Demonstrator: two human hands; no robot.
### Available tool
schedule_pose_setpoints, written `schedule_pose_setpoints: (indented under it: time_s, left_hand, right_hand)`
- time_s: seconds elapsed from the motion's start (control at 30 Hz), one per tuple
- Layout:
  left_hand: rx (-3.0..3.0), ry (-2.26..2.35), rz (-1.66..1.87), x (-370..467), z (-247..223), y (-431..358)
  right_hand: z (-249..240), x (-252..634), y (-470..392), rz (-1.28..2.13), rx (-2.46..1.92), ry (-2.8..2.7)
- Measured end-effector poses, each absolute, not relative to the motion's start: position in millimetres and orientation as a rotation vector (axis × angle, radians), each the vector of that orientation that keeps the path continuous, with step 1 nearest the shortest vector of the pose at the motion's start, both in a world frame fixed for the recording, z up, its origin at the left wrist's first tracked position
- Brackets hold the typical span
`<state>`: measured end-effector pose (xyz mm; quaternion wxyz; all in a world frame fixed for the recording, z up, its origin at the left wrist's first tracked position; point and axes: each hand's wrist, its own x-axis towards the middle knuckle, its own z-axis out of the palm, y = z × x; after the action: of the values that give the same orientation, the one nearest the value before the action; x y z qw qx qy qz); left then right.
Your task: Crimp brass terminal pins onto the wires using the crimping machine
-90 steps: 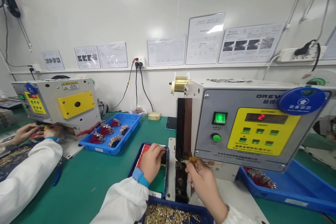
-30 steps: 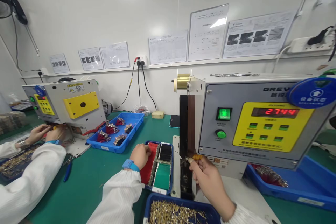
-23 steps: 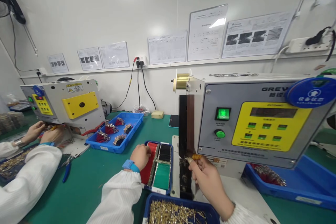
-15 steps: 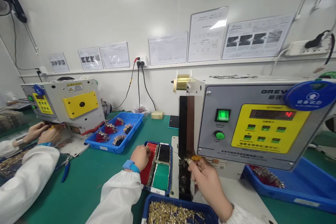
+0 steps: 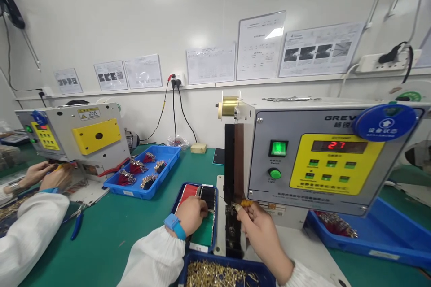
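Observation:
My left hand (image 5: 191, 215) is over a blue tray (image 5: 215, 233) divided into sections of short red pieces (image 5: 188, 191), black pieces (image 5: 208, 195) and green pieces (image 5: 204, 234). Its fingers curl down and inward, and whatever they grip is hidden. A blue wristband (image 5: 175, 226) circles that wrist. At the dark tooling (image 5: 232, 228) of the grey press machine (image 5: 266, 175), my right hand (image 5: 261, 228) pinches thumb and fingers together. Something yellow-orange (image 5: 248, 203) shows at its fingers; any small part in the pinch is too small to name.
Gold metal pins (image 5: 215, 273) fill a blue tray in front. A blue bin (image 5: 367, 237) with red-and-metal bundles lies right. Left stand another blue bin (image 5: 134, 190), blue-handled pliers (image 5: 77, 224), a second machine (image 5: 97, 136) and a co-worker's hands (image 5: 55, 177).
My left hand has shifted right, from the red pieces toward the black and green ones. My right hand stays at the tooling. The red display went from 4 to 27.

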<state>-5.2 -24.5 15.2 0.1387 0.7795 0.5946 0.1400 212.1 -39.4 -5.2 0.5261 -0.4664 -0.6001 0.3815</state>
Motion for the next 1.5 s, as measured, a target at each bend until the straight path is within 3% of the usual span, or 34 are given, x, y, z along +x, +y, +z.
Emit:
schedule_pose_setpoints:
  time_s: [1.0, 1.2, 1.5]
  left_hand:
    - [2.280, 1.798, 0.482, -0.8, 6.4, -24.6]
    - [2.237, 1.809, 0.755, 11.5, 10.1, -28.0]
    - [2.378, 1.478, 1.208, 31.0, 15.0, -43.6]
  right_hand:
    - [5.1, 206.7, -47.9, 0.865, -1.152, -1.382]
    - [2.2, 210.5, -43.5, 0.879, -1.146, -1.429]
    - [3.4, 212.1, -42.2, 0.849, -1.118, -1.410]
